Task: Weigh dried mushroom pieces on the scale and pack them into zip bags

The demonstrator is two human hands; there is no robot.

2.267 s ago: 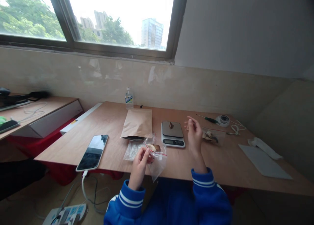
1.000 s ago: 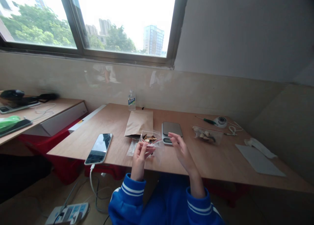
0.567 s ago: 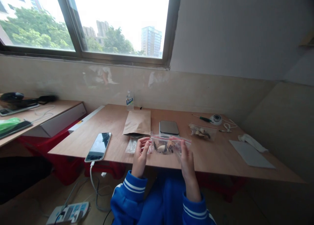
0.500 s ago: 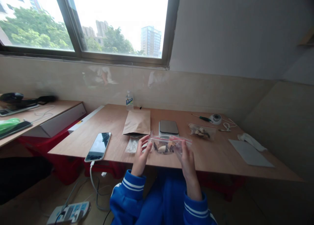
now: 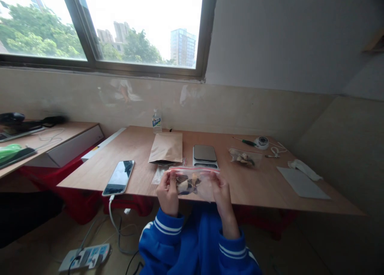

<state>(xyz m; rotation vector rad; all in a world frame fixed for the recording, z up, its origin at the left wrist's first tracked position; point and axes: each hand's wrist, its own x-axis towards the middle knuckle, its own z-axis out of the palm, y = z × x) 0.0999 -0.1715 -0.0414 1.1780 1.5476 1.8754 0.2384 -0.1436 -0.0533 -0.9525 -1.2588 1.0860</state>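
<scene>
A clear zip-lock bag (image 5: 201,190) with a red seal strip is stretched between my hands, just over the table's front edge. Brown, cream and dark dried pieces lie in its left and middle part. My left hand (image 5: 168,193) is closed on the bag's upper left corner, thumb on the near side. At the upper right end, my right hand (image 5: 221,191) pinches the bag. Behind it stand a kitchen scale (image 5: 205,153) and a brown paper pouch (image 5: 167,147) with its dark mouth facing me. Other clear plastic bags (image 5: 157,176) lie partly hidden behind my left hand.
A phone (image 5: 119,178) on a charging cable lies at the left. To the right are another filled clear bag (image 5: 244,158), a screwdriver (image 5: 249,142), a white dome camera (image 5: 262,142) and a grey sheet (image 5: 301,182). A bottle (image 5: 156,123) stands at the back.
My left hand, open beside the bag before, has closed on its left corner. The bag has shifted left and a little nearer, uncovering the scale's display.
</scene>
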